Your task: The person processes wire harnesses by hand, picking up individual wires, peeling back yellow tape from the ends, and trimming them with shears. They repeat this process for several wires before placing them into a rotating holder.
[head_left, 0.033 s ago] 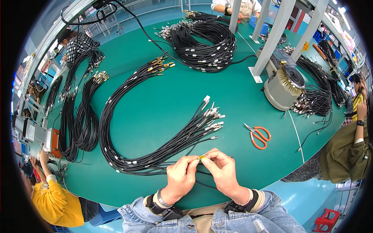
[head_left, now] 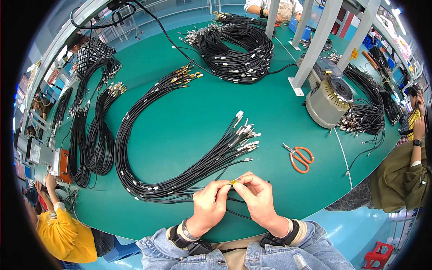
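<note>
Hands meet over the near edge of the green table (head_left: 189,112), just in front of the person's chest. Left hand (head_left: 208,208) is curled narrow, thumb and forefinger pinched on a small yellow-tipped connector (head_left: 234,182). Right hand (head_left: 257,199) is curled the same way, its fingertips (head_left: 237,185) closed on the same connector from the other side, so the two hands touch at that point. A thin black cable (head_left: 240,215) runs from the connector, passes under the hands and lies on the table beside the left wrist.

Directly beyond the left hand lies a curved bundle of black cables (head_left: 135,148), bent like a horseshoe. One end, with white and silver plugs (head_left: 245,135), fans out just above the hands; the other end, with gold tips (head_left: 184,74), lies well beyond them. The bundle's near arc passes just beside the left-hand knuckles; whether it touches them cannot be told.

Orange-handled scissors (head_left: 298,158) lie flat on the table to the right of the hands, near but apart, blades closed. A grey round machine (head_left: 327,100) stands beyond the scissors. A large coiled heap of cables (head_left: 236,49) sits at the far side of the table. More black bundles (head_left: 87,135) lie far to the left of the horseshoe bundle.
</note>
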`<control>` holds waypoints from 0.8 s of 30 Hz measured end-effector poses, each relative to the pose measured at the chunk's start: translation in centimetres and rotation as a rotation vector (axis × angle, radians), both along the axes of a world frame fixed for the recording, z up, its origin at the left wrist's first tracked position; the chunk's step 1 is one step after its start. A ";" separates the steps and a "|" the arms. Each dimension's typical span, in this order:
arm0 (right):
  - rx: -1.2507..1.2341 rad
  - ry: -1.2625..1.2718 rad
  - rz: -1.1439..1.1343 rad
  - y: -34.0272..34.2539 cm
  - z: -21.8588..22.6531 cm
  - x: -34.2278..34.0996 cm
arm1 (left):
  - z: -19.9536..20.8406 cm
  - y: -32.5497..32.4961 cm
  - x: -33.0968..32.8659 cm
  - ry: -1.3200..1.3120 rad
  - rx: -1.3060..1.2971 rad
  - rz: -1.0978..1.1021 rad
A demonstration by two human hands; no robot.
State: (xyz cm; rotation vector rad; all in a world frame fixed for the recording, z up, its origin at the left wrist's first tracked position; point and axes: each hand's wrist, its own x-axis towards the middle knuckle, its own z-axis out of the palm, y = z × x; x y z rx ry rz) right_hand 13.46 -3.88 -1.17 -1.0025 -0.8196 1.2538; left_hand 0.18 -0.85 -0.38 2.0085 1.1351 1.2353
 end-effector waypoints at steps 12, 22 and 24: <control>0.081 -0.116 -0.025 0.0 0.0 0.1 | 0.7 0.6 -0.9 -0.167 -0.331 -0.194; 0.092 -0.034 0.020 0.4 0.6 0.1 | 1.1 1.5 -2.2 -0.315 -0.704 -0.474; 0.107 -0.062 0.055 0.4 0.3 0.4 | 1.1 1.6 -2.3 -0.364 -0.771 -0.496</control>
